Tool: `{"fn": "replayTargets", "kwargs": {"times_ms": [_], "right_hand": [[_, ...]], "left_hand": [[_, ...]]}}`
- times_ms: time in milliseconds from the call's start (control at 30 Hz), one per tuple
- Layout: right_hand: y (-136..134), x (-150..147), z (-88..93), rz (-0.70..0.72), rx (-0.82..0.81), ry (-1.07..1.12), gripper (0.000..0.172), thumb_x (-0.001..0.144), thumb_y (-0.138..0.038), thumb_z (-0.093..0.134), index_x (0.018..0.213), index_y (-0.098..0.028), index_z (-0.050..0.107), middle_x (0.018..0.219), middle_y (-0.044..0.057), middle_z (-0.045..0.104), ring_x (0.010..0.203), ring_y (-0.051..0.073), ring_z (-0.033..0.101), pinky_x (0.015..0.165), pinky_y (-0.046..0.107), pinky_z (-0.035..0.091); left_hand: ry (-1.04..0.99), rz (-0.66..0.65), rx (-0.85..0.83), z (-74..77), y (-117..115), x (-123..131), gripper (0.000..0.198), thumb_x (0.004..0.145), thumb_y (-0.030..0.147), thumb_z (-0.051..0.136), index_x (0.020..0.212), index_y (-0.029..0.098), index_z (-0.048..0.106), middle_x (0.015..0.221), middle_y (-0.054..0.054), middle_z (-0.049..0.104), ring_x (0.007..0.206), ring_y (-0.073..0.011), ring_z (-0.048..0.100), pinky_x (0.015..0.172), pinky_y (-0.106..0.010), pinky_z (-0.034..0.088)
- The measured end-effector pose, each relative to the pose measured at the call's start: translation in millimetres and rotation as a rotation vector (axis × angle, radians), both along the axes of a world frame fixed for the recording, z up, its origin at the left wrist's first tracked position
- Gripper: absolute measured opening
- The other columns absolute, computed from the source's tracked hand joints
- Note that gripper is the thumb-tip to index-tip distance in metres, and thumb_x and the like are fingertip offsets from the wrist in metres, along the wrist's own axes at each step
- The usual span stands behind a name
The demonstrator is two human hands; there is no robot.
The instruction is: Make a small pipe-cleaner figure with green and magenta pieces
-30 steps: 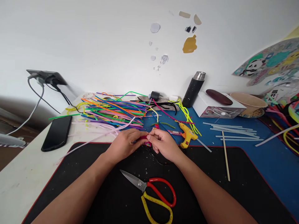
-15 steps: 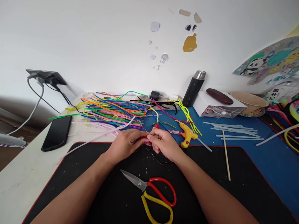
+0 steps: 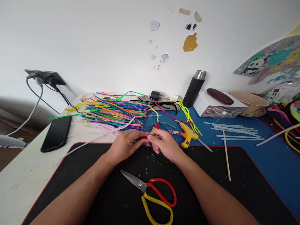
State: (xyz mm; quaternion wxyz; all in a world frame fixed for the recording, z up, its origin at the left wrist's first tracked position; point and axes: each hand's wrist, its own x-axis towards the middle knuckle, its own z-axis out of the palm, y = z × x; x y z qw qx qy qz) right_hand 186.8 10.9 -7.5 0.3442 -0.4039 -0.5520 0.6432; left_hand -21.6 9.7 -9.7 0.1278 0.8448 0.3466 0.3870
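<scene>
My left hand (image 3: 124, 146) and my right hand (image 3: 165, 145) meet above the back edge of the black mat. Both are closed, thumbs and fingers pinching a small magenta-red pipe cleaner piece (image 3: 148, 144) with multicoloured bits showing below it. Most of that piece is hidden by the fingers. Just behind the hands, a red tip (image 3: 157, 126) with a pale yellow stem sticks up. To the right of my right hand lies a yellow glue gun (image 3: 187, 135) with a glue stick in it. Scissors (image 3: 141, 186) with one red and one yellow handle rest on the mat, nearer to me.
A heap of coloured pipe cleaners (image 3: 114, 109) lies behind my left hand. A phone (image 3: 56, 134) is at left. On the right are clear glue sticks (image 3: 236, 129), a wooden stick (image 3: 226, 156), a black flask (image 3: 194, 89), a white box (image 3: 203, 104) and a bowl (image 3: 250, 103).
Hardly anything differs. Both hands keep the same pinch on the red piece, and the whole view has shifted very slightly.
</scene>
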Motion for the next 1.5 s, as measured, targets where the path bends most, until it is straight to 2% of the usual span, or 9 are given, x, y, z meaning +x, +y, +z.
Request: {"fn": "replayTargets", "kwargs": {"times_ms": [433, 567, 767, 1000, 1233, 1400, 1500], "right_hand": [[0.6, -0.1, -0.8, 0.003, -0.010, 0.003, 0.032, 0.092, -0.051, 0.070, 0.087, -0.022, 0.056, 0.049, -0.011, 0.049, 0.040, 0.010, 0.042, 0.046, 0.025, 0.032], [0.1, 0.0, 0.8, -0.011, -0.019, 0.018, 0.033, 0.092, -0.052, 0.071, 0.086, -0.022, 0.057, 0.049, -0.011, 0.049, 0.040, 0.010, 0.043, 0.046, 0.025, 0.034], [2.8, 2.0, -0.7, -0.076, -0.002, 0.013, 0.033, 0.091, -0.051, 0.071, 0.086, -0.021, 0.060, 0.050, -0.010, 0.050, 0.040, 0.010, 0.043, 0.045, 0.025, 0.033], [3.4, 3.1, -1.3, -0.079, -0.004, 0.020, 0.032, 0.090, -0.051, 0.072, 0.085, -0.022, 0.060, 0.048, -0.010, 0.049, 0.040, 0.010, 0.042, 0.046, 0.025, 0.033], [2.7, 2.5, 0.4, -0.060, -0.001, 0.006, 0.030, 0.092, -0.049, 0.071, 0.085, -0.022, 0.059, 0.048, -0.011, 0.049, 0.040, 0.010, 0.043, 0.047, 0.025, 0.034], [2.8, 2.7, -0.7, -0.060, -0.005, 0.007, 0.031, 0.092, -0.050, 0.072, 0.085, -0.021, 0.060, 0.049, -0.011, 0.049, 0.040, 0.010, 0.043, 0.047, 0.025, 0.034], [3.4, 2.9, -2.1, -0.076, -0.007, 0.021, 0.032, 0.091, -0.051, 0.072, 0.086, -0.022, 0.060, 0.049, -0.010, 0.048, 0.040, 0.010, 0.042, 0.046, 0.025, 0.034]], "left_hand": [[0.001, 0.000, 0.006, 1.8, -0.5, 0.3, 0.019, 0.105, 0.033, 0.066, 0.110, 0.018, 0.076, 0.091, -0.006, 0.084, 0.076, -0.0174, 0.079, 0.068, -0.025, 0.059], [-0.014, 0.015, -0.005, -0.7, -0.2, 1.2, 0.021, 0.105, 0.036, 0.065, 0.112, 0.019, 0.076, 0.095, -0.007, 0.084, 0.080, -0.0187, 0.080, 0.073, -0.026, 0.062], [-0.030, 0.050, -0.053, -5.7, 2.2, -1.8, 0.044, 0.100, 0.050, 0.069, 0.132, 0.020, 0.071, 0.116, -0.012, 0.083, 0.099, -0.0239, 0.081, 0.087, -0.033, 0.065], [-0.005, 0.067, -0.003, -5.0, 7.4, -8.3, 0.030, 0.103, 0.044, 0.067, 0.120, 0.020, 0.075, 0.111, -0.011, 0.084, 0.097, -0.0232, 0.081, 0.085, -0.033, 0.065], [0.012, 0.076, -0.005, -2.4, 4.9, -5.5, 0.024, 0.105, 0.040, 0.065, 0.110, 0.021, 0.078, 0.094, -0.007, 0.084, 0.081, -0.0201, 0.080, 0.075, -0.029, 0.064], [-0.026, 0.078, -0.060, -2.6, 3.1, -4.1, 0.024, 0.104, 0.041, 0.065, 0.109, 0.021, 0.079, 0.096, -0.007, 0.085, 0.082, -0.0204, 0.080, 0.076, -0.029, 0.064], [-0.085, 0.079, -0.139, 2.5, 5.7, -8.7, 0.034, 0.101, 0.048, 0.069, 0.122, 0.021, 0.076, 0.100, -0.008, 0.084, 0.086, -0.0218, 0.080, 0.080, -0.031, 0.063]]}}
